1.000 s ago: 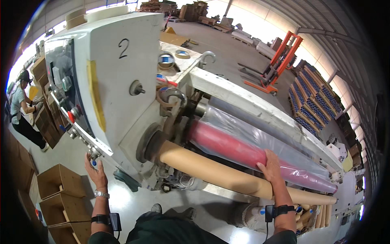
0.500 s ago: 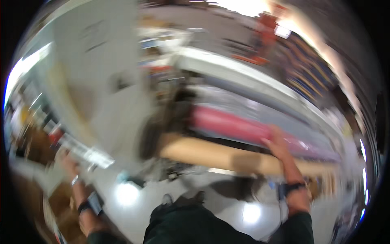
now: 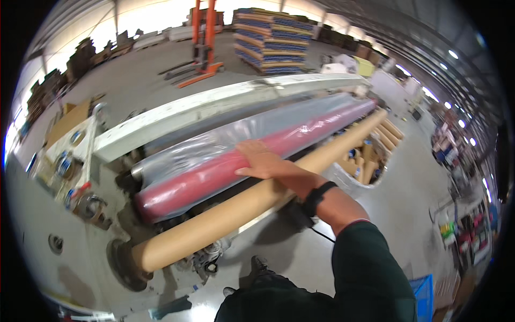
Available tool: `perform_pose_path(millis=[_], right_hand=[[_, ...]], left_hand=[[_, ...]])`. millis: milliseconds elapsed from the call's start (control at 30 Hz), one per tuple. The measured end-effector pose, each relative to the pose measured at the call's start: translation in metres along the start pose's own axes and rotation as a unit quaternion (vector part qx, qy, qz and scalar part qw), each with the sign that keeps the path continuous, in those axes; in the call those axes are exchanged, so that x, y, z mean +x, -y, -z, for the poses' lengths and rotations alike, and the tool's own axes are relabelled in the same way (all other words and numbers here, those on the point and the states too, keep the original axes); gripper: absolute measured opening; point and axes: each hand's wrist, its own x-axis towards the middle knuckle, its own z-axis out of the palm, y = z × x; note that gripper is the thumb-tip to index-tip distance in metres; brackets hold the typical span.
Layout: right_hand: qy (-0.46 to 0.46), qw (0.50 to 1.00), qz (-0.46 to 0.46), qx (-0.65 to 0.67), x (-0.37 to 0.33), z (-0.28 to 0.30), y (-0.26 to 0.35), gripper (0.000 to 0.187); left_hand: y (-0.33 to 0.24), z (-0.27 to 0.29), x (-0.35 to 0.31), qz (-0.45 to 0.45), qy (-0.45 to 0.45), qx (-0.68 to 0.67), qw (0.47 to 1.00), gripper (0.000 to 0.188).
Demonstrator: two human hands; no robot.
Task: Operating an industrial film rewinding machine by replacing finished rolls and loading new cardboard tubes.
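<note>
My right hand (image 3: 261, 161) lies flat, fingers apart, on a long red roller (image 3: 204, 177) of a big grey machine (image 3: 48, 236). A sheet of clear plastic film (image 3: 236, 137) runs over the roller behind it. Just in front of the roller a long brown cardboard tube (image 3: 225, 214) sits across the machine, and my right forearm crosses over it. A black band is on my right wrist. My left hand is out of the picture.
A white machine beam (image 3: 214, 104) runs behind the film. Spare cardboard tubes (image 3: 375, 155) lie in a bin at the right. An orange pallet stacker (image 3: 204, 37) and stacked blue pallets (image 3: 271, 37) stand at the back. A blue crate (image 3: 424, 292) sits low right.
The view has swung to the right along the machine. My left hand, which was at the machine's left side panel, has left the picture. My right hand stays on the red roller.
</note>
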Motion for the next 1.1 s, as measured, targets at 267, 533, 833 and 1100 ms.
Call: perform_pose_path(millis=[267, 533, 833, 1100], right_hand=[[-0.001, 1.0, 0.019, 0.003, 0.003, 0.013, 0.021, 0.073], [0.068, 0.997, -0.024, -0.03, -0.001, 0.011, 0.026, 0.081], [0.06, 0.997, -0.033, -0.022, 0.0, 0.008, 0.022, 0.077], [0.043, 0.998, -0.025, -0.04, -0.024, 0.03, 0.002, 0.076]], left_hand=[[0.03, -0.02, -0.106, -0.296, 0.003, 0.31, 0.903, 0.036], [-0.075, -0.081, -0.165, -0.397, -0.051, 0.097, 0.911, 0.045], [-0.125, -0.118, -0.152, -0.441, -0.027, 0.088, 0.893, 0.061], [-0.117, -0.147, -0.119, -0.461, -0.061, 0.168, 0.869, 0.062]])
